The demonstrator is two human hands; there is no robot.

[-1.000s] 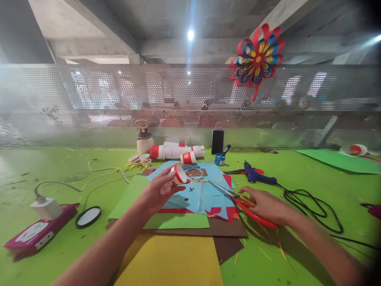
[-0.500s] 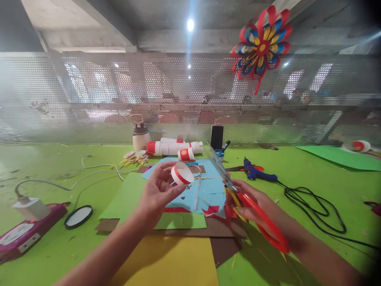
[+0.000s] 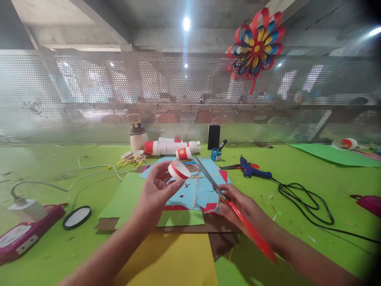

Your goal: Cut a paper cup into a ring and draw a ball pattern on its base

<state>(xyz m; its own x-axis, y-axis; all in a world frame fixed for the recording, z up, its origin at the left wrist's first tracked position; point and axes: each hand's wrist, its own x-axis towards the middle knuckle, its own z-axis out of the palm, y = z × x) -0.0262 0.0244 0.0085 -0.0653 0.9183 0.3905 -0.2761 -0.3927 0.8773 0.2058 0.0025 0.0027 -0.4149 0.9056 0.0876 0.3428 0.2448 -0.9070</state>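
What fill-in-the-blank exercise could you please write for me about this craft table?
The paper ring in the left hand is red and ____.
The scissors in the right hand have ____ handles.
The glue gun lying on the green table is ____.
Missing words: white, red, blue.

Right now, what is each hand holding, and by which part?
The left hand pinches the red-and-white paper ring by its near edge; the right hand grips the scissors by their red handles, blades pointing towards the ring.
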